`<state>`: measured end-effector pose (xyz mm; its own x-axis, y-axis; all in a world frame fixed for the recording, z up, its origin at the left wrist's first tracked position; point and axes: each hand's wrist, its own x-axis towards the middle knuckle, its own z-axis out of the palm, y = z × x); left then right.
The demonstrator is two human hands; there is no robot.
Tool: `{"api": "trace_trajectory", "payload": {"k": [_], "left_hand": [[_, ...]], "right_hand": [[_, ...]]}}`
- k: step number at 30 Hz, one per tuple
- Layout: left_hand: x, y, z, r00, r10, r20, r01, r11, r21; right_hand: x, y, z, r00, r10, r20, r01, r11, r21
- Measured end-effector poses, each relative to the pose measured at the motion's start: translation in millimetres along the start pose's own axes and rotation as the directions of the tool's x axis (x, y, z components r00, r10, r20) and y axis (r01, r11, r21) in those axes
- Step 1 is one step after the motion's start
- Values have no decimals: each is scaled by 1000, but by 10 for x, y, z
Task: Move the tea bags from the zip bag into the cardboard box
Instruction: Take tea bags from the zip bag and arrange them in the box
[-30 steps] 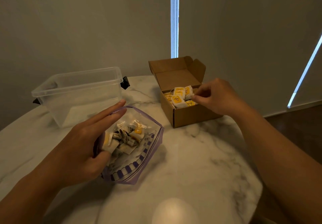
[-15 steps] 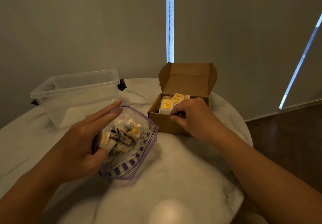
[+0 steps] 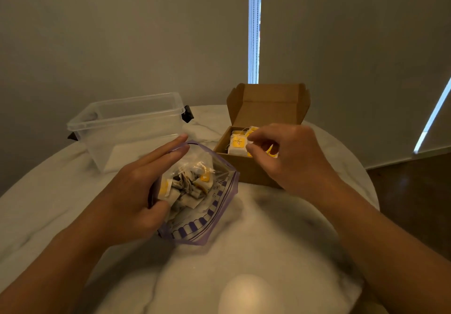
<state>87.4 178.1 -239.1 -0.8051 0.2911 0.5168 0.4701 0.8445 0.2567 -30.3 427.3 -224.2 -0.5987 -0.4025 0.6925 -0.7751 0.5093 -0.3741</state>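
Two hands are working over the marble table [image 3: 268,252]. Left hand [image 3: 127,191] is clasping the zip bag [image 3: 210,216] at the table's middle, fingers straight along its left side, thumb pressing its near side. Loose tea bags [image 3: 188,186] are lying inside it. Right hand [image 3: 288,157] is hovering over the open cardboard box [image 3: 246,169] toward the far right edge, fingers curled, thumb tip touching the boxed tea bags [image 3: 238,144]; whether it is gripping one cannot be determined. Clear plastic container [image 3: 127,128] is sitting toward the far left edge.
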Motion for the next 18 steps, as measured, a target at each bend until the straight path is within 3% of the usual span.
{"api": "trace_trajectory", "payload": {"k": [2,5,7,11,14,18], "left_hand": [[2,10,1,1000,5,-11,-5,1000,-3],[11,37,-16,1000,1,-3,-1,1000,9],[17,49,-27,1000,25,1,-25,999,31],[12,75,-36,1000,23,0,-23,1000,-9],[1,63,-42,1000,21,-8,-21,1000,-8],[-6,17,-41,1000,8,-11,-8,1000,19]], "right_hand": [[-126,-248,-107,997,-73,-35,77,987,144],[-290,-592,-61,973,-207,101,179,957,229],[-291,-732,69,939,-252,235,208,958,197],[-163,-880,444,832,-198,518,228,974,6],[-54,-936,648,806,-138,576,212,975,-64],[19,-941,784,825,-104,556,176,981,-76]]}}
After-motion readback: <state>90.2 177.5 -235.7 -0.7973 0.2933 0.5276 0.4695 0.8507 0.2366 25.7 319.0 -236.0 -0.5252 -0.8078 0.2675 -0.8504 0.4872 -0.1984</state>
